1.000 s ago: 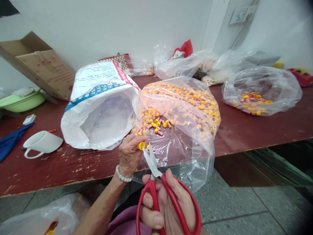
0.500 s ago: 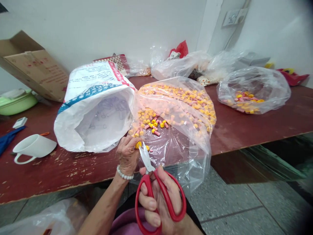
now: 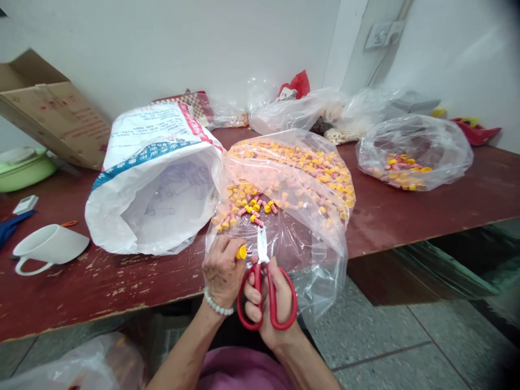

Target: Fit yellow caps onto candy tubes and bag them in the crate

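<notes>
Left hand (image 3: 221,271) pinches yellow cap (image 3: 242,252) just left of scissors (image 3: 263,252), probably fingertip-held for access; right hand (image 3: 268,311) grips scissors.

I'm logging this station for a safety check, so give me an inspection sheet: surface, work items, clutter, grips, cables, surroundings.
Surface: reddish-brown tabletop, worn and chipped toward the front edge.
Job's things: clear bag with many yellow-capped pieces; red-handled scissors; second clear bag farther right, with similar pieces.
Clutter: white printed sack, white mug, cardboard box and green basin on the left.
Grips: left grip holds a yellow cap; right grip holds the scissors, blades pointing away from the wearer.
Cables: one thin cable below the wall socket.
Surroundings: pale wall behind, tiled floor below.
</notes>
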`<control>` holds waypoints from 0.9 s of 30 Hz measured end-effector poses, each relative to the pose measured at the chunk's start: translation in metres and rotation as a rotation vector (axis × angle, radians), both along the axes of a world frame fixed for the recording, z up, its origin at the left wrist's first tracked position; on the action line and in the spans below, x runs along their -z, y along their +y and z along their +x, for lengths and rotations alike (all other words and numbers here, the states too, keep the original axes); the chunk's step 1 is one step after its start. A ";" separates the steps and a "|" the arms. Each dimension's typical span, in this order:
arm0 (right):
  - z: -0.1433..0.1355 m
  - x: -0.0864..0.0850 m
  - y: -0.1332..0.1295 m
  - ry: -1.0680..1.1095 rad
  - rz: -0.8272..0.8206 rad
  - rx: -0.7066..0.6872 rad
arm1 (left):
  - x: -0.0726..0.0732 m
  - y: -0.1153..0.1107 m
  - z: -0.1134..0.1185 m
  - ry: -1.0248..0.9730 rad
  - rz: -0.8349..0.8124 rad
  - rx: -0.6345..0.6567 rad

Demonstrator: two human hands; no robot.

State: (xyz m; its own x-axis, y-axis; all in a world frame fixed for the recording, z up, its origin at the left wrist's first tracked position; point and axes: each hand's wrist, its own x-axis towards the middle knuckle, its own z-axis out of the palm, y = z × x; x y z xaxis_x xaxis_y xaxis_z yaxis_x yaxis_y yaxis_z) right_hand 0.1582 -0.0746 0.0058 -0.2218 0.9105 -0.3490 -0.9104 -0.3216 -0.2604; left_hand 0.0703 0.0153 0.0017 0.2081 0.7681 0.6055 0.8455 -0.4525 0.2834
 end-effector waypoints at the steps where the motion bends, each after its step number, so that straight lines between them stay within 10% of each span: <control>1: 0.003 0.000 0.002 -0.065 0.037 -0.001 | 0.000 0.001 0.000 -0.018 -0.018 0.002; 10: 0.065 0.001 0.043 -1.818 0.308 0.378 | -0.017 0.022 -0.016 -0.494 -0.356 0.000; 15: 0.092 0.010 0.063 -2.349 0.180 0.128 | -0.036 0.004 -0.011 -0.801 -0.694 0.167; 20: 0.097 0.017 0.066 -2.503 0.196 0.128 | -0.051 -0.007 -0.011 -0.959 -1.042 0.315; 24: 0.074 -0.011 0.056 -2.165 0.656 0.491 | -0.058 -0.016 -0.009 -0.981 -1.199 0.375; 27: 0.056 -0.035 0.049 -1.815 0.951 0.475 | -0.061 -0.021 -0.007 -0.977 -1.289 0.478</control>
